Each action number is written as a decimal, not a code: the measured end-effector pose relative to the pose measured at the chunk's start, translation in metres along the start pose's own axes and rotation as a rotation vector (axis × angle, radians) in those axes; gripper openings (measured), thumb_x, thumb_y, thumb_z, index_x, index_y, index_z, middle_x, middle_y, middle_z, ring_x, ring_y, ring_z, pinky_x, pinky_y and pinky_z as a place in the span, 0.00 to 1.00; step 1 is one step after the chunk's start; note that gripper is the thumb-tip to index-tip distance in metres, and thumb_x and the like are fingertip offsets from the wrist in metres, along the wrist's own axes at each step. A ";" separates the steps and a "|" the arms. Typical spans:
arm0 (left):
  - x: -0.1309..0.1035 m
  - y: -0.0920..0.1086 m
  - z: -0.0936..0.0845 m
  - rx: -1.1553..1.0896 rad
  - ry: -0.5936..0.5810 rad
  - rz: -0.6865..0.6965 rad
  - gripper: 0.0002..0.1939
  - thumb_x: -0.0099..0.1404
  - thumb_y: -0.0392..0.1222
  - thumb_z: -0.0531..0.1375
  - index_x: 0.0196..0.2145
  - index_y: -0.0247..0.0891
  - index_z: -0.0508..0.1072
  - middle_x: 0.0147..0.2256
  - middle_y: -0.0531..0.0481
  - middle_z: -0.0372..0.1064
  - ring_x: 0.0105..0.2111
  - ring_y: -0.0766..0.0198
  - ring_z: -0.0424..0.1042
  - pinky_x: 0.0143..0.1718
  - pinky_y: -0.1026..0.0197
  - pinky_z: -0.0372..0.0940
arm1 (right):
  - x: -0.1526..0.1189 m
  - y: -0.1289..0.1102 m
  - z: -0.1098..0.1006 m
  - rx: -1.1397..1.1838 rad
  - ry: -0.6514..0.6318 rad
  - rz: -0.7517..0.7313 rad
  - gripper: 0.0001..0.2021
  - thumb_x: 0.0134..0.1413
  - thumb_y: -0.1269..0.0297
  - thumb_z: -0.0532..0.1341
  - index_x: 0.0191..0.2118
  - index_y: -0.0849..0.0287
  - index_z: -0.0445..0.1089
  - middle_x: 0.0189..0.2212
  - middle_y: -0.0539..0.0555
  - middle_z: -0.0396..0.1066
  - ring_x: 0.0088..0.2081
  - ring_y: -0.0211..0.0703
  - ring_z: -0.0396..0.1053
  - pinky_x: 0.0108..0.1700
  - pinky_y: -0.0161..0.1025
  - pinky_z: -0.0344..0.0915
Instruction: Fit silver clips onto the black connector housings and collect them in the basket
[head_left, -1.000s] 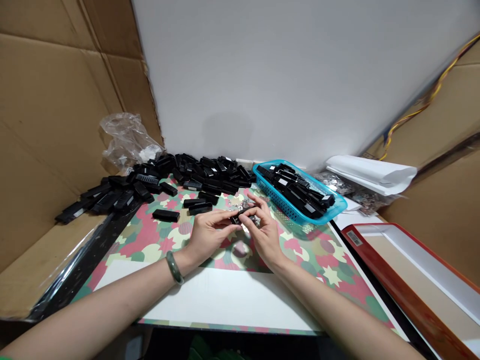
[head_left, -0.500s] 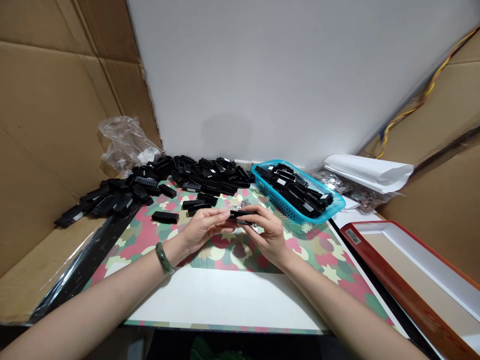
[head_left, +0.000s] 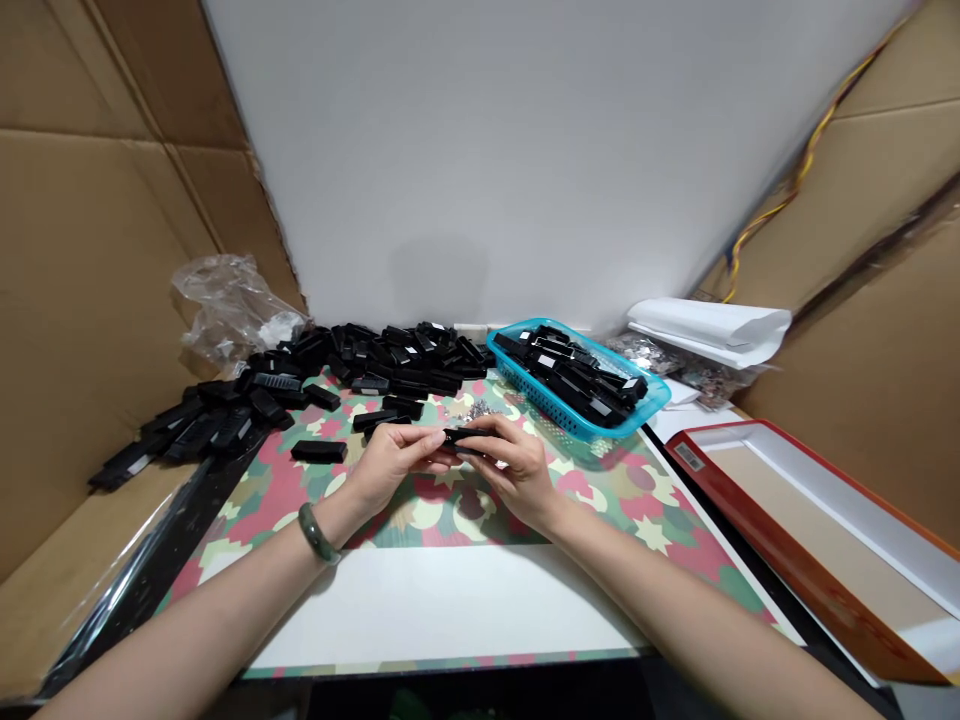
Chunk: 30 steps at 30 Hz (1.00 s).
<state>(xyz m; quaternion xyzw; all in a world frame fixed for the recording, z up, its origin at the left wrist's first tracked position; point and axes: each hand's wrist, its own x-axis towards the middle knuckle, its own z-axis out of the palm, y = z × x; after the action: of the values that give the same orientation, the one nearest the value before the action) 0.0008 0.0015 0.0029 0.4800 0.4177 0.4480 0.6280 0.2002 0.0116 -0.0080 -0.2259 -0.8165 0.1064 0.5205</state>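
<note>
Between both hands is a small black oblong piece [head_left: 466, 437], held above the patterned table cover. My left hand [head_left: 394, 462] has its thumb and fingers closed on the left end, a green bangle on that wrist. The right end is pinched by my right hand [head_left: 514, 465], whose fingers partly cover it. Small shiny metal bits [head_left: 480, 410] lie just behind the hands. A single black piece [head_left: 319, 452] rests left of my left hand, and a few more lie right behind it. The details of the held piece are too small to tell.
A large pile of black pieces [head_left: 274, 383] spreads along the back left. A blue basket [head_left: 555, 415] of black pieces stands back right. Beyond it lie bags of metal parts [head_left: 645, 352] under white paper [head_left: 709, 328]. At right is an open red box [head_left: 795, 540]; cardboard flanks both sides.
The whole view has shifted a little, moving most things leftward in the picture. Both hands still hold the black piece, which now shows a narrower side.
</note>
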 end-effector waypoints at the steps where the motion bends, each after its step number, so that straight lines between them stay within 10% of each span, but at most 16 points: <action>1: 0.000 0.000 0.000 0.012 0.014 0.005 0.19 0.54 0.51 0.70 0.36 0.33 0.82 0.33 0.43 0.80 0.31 0.60 0.78 0.38 0.59 0.73 | -0.001 0.001 0.001 0.005 0.004 0.001 0.07 0.63 0.70 0.60 0.43 0.56 0.75 0.40 0.57 0.73 0.39 0.43 0.74 0.39 0.40 0.73; 7: 0.001 0.002 0.001 0.019 -0.063 0.056 0.28 0.51 0.49 0.73 0.50 0.40 0.78 0.37 0.44 0.79 0.33 0.59 0.77 0.36 0.58 0.72 | -0.002 -0.008 0.004 0.002 0.060 0.059 0.04 0.63 0.67 0.61 0.42 0.58 0.71 0.35 0.55 0.74 0.35 0.41 0.73 0.35 0.37 0.70; 12: 0.002 0.002 -0.001 0.230 -0.011 0.156 0.20 0.48 0.42 0.74 0.40 0.37 0.83 0.25 0.51 0.75 0.25 0.65 0.71 0.29 0.64 0.67 | 0.000 -0.013 -0.001 -0.115 -0.064 0.017 0.09 0.65 0.65 0.58 0.49 0.59 0.67 0.36 0.55 0.72 0.33 0.40 0.71 0.32 0.35 0.67; 17: -0.001 0.013 -0.004 0.274 -0.090 0.166 0.13 0.50 0.40 0.72 0.36 0.39 0.83 0.36 0.47 0.79 0.35 0.60 0.74 0.38 0.61 0.69 | 0.004 -0.011 -0.013 -0.286 -0.287 -0.151 0.13 0.66 0.61 0.57 0.53 0.58 0.69 0.34 0.54 0.71 0.28 0.37 0.67 0.28 0.34 0.62; 30: -0.004 0.021 -0.008 0.555 -0.184 0.412 0.12 0.60 0.44 0.67 0.41 0.39 0.83 0.39 0.42 0.78 0.40 0.55 0.75 0.43 0.56 0.68 | 0.006 -0.013 -0.015 -0.314 -0.243 -0.277 0.12 0.65 0.65 0.57 0.50 0.62 0.72 0.29 0.53 0.73 0.24 0.35 0.64 0.24 0.34 0.58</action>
<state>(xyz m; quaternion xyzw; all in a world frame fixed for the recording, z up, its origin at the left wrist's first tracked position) -0.0113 0.0020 0.0218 0.7446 0.3596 0.3898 0.4053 0.2086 0.0025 0.0084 -0.1754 -0.9029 -0.0679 0.3866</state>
